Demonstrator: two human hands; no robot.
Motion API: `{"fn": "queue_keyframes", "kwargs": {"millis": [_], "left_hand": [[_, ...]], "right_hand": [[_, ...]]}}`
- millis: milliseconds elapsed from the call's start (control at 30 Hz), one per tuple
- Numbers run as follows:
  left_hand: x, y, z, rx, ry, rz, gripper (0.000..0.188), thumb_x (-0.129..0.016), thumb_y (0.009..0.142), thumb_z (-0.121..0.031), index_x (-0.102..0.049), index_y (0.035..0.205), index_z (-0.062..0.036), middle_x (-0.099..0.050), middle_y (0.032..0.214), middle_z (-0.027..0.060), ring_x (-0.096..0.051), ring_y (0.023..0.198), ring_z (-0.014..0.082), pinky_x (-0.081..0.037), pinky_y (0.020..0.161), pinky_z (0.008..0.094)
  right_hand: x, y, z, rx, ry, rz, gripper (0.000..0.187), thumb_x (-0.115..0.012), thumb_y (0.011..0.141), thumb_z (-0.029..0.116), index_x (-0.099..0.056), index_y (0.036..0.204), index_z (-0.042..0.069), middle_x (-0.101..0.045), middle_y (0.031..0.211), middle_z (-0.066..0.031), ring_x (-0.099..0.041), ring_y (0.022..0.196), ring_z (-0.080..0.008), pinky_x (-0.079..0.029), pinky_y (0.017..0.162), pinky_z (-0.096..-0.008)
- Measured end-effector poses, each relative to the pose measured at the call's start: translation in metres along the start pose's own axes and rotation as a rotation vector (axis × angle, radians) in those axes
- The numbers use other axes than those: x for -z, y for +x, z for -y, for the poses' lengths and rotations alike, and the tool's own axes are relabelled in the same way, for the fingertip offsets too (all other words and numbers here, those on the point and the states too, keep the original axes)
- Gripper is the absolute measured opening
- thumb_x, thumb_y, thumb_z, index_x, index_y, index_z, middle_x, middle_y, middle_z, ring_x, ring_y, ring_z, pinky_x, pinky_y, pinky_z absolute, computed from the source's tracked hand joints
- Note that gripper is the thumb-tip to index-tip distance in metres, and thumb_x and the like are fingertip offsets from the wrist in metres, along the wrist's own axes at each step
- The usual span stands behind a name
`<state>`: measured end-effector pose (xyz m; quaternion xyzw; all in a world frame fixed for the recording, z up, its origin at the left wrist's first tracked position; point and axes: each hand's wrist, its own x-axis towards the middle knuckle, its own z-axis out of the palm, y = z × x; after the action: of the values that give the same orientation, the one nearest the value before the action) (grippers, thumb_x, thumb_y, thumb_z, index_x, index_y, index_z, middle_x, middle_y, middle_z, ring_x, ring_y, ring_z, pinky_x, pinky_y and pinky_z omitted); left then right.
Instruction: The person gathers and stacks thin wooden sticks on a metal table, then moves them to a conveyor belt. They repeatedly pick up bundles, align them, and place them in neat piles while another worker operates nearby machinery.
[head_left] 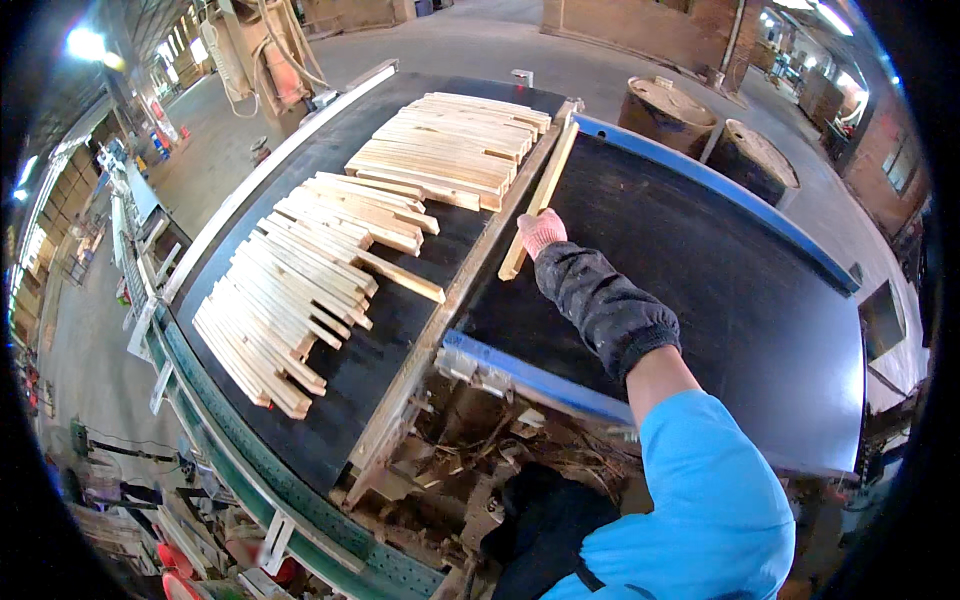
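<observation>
My right hand [543, 233], in a pinkish work glove with a dark sleeve cover behind it, is closed around a long wooden strip [552, 182]. The strip lies along the wooden rail [487, 255] between two dark conveyor surfaces, its near end reaching a little past my hand. Across that rail, many pale wooden strips [440, 145] lie side by side in uneven rows on the left dark belt [350, 420]. One strip [402, 277] sticks out of the rows toward the rail. My left hand does not show.
A second black surface [720, 290] with blue side rails [720, 190] stretches to the right. Two drums [750, 160] stand beyond it. A green metal frame [280, 510] edges the left belt. Wood scraps [530, 420] lie in the gap below.
</observation>
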<state>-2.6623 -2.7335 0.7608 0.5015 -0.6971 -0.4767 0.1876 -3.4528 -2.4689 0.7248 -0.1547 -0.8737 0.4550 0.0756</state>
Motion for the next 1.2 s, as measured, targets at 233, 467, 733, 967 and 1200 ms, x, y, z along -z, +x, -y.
{"fn": "queue_keyframes", "kwargs": {"millis": [233,467,733,967,1200], "left_hand": [[-0.044,0.025,-0.054,0.129,0.107,-0.199,0.022,-0.076,0.101,-0.013,-0.074,0.119,-0.0002,-0.077,0.101,0.0118,-0.066,0.094,0.0214,-0.056,0.09,0.037],[-0.083,0.061,-0.093,0.274,0.279,-0.238,0.027,-0.077,0.102,-0.022,-0.077,0.116,0.0013,-0.077,0.106,0.0116,-0.065,0.093,0.0229,-0.054,0.089,0.039],[-0.083,0.117,-0.06,0.334,0.133,-0.09,0.024,-0.074,0.104,-0.017,-0.074,0.121,0.001,-0.076,0.11,0.0104,-0.064,0.095,0.0192,-0.054,0.086,0.0352],[-0.131,0.131,-0.128,0.255,0.256,-0.13,0.027,-0.073,0.102,-0.015,-0.073,0.123,0.0022,-0.077,0.116,0.0112,-0.067,0.1,0.0267,-0.053,0.091,0.0403],[-0.151,0.143,-0.151,0.237,0.457,-0.075,0.026,-0.069,0.102,-0.02,-0.079,0.118,-0.0025,-0.077,0.124,0.0158,-0.068,0.105,0.0337,-0.049,0.102,0.0502]], "right_hand": [[-0.058,0.129,-0.007,0.511,-0.87,0.229,0.032,-0.056,0.102,0.021,-0.082,0.107,0.003,-0.077,0.114,-0.0241,-0.076,0.11,-0.039,-0.061,0.093,-0.047],[-0.074,0.179,0.022,0.653,-0.958,0.267,0.024,-0.064,0.093,0.021,-0.083,0.094,0.006,-0.08,0.095,-0.0182,-0.079,0.096,-0.0347,-0.062,0.083,-0.0455],[-0.094,0.201,-0.017,0.58,-0.95,0.072,0.026,-0.061,0.098,0.016,-0.081,0.102,0.001,-0.079,0.091,-0.0207,-0.079,0.098,-0.0346,-0.062,0.083,-0.0462],[-0.097,0.233,-0.027,0.826,-1.134,0.158,0.018,-0.067,0.088,0.013,-0.084,0.087,0.009,-0.081,0.093,-0.0133,-0.079,0.093,-0.0311,-0.062,0.075,-0.0435],[-0.124,0.23,-0.026,0.733,-1.102,0.157,0.024,-0.059,0.097,0.014,-0.081,0.096,0.001,-0.079,0.092,-0.0205,-0.078,0.092,-0.0367,-0.061,0.08,-0.048]]}}
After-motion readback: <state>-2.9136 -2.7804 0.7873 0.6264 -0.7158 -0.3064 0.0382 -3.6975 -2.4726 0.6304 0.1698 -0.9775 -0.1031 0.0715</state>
